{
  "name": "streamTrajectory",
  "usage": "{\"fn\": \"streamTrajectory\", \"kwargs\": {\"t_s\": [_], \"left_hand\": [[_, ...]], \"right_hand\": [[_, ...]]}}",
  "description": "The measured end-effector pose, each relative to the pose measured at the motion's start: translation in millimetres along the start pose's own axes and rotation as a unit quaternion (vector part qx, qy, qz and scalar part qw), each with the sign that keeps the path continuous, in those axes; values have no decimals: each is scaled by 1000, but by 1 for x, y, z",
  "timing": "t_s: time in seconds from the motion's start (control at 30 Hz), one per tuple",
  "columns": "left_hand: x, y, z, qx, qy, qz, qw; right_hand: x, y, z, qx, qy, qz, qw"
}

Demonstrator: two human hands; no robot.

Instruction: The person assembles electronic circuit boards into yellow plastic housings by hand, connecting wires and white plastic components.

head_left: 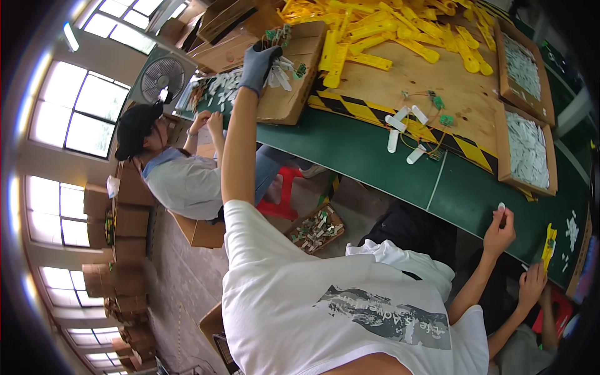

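Over an open cardboard box (284, 109), the gray-gloved left hand (257, 67) gripped a bunch of green circuit boards (278, 36). Near the green table's edge (462, 215), the bare right hand (500, 230) pinched a small white piece (502, 206); wired white casings (393, 140) lay between the hands.

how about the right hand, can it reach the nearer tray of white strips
Probably yes: nothing visible blocks the right hand from the open cardboard tray, though that hand pinches a small white piece.

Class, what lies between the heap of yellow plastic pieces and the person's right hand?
In the head view: wooden board, a wired cluster of green circuit boards and white pieces, black-and-yellow striped edging, then green tabletop.
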State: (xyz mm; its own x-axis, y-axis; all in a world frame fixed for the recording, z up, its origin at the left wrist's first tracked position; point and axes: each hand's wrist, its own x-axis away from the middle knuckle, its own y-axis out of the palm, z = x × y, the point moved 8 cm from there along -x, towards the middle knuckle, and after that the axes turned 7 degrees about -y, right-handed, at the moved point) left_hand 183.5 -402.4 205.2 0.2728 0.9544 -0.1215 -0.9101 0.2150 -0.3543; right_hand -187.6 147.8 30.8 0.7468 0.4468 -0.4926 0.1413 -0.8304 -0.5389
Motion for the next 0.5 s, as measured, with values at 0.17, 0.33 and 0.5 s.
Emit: {"fn": "streamTrajectory", "kwargs": {"t_s": [0.17,0.33,0.5], "left_hand": [[51,118,66,127,59,-142,980],[125,297,91,181,66,-277,941],[171,402,60,136,17,-387,912]], "right_hand": [[-3,3,-13,13,-12,20,1000],[-7,-4,-22,24,-21,29,999],[-5,-5,-15,-2,-1,45,999]]}}
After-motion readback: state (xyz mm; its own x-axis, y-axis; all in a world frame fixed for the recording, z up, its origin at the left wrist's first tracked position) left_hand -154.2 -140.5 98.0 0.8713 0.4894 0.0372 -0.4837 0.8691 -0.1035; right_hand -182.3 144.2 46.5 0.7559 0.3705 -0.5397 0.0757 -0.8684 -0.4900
